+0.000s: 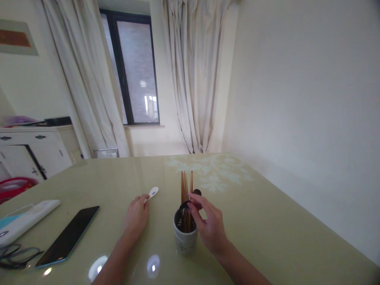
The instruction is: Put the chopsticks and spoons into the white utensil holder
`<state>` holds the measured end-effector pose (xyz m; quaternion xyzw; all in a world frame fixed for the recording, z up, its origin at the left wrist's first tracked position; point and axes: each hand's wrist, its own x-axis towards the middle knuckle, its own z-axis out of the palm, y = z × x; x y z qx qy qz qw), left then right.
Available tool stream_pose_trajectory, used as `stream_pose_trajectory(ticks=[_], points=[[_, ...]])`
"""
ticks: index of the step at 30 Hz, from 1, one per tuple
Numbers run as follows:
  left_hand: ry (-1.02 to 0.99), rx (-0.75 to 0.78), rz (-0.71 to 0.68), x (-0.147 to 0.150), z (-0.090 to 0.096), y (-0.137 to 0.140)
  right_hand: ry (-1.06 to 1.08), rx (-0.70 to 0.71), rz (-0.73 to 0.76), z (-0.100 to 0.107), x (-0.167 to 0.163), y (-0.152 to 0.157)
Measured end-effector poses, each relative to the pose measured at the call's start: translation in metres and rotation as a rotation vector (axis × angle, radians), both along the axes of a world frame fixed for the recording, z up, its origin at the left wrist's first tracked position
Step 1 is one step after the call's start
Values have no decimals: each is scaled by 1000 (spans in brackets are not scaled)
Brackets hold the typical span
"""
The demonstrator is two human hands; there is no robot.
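A white spoon (153, 192) with a small blue mark lies at the table's middle, its bowl pointing away from me. The fingers of my left hand (137, 215) are closed on its handle end. To the right stands a pale patterned utensil holder (185, 240), upright, with several wooden chopsticks (183, 188) sticking up out of it. Thumb and forefinger of my right hand (210, 222) pinch a dark spoon (183, 205) at the holder's mouth. Behind those fingers shows another dark rounded spoon end (196, 192). The fingers partly hide where the dark spoons meet the chopsticks.
On the left of the glossy table (267, 221) lie a black tablet-like device (69, 236), a white case-like object (32, 217) and dark-framed glasses (19, 255). A wall (311, 118) runs along the right side. Curtains and a window are beyond the far edge.
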<state>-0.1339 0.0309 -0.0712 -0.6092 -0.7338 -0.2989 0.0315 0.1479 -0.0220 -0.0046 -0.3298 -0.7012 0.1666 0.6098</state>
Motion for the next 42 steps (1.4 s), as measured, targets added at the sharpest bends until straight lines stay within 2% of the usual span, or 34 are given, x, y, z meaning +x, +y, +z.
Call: stream_pose_trajectory(ticks=[5,8,13,15,17,20,22,26,31,33,37,42], points=[[-242,165,-44,7,15,-4,-8,-44,49,-1,-1,1],[-316,330,-70,18,29,-12,-13,-25,91,2,0,0],[-134,724,-276,43,45,-35,35,7,82,6,-2,-4],[-30,871,-423,51,48,-47,83,-13,85,7,-1,-5],[93,931,-609,58,53,-59,146,-46,113,7,1,-5],[295,882,-848,65,63,-73,249,-134,197,5,4,-5],[349,869,-895,69,69,-77,315,-203,264,5,5,-7],[339,865,-876,75,65,-74,435,-212,286,12,3,-10],[169,836,-757,86,42,-62,531,-101,59,19,13,1],[96,776,-715,89,33,-59,463,-89,1,19,19,6],[-41,679,-669,91,18,-55,188,-76,15,14,22,9],[-178,564,-699,94,4,-53,-124,98,-9,2,11,5]])
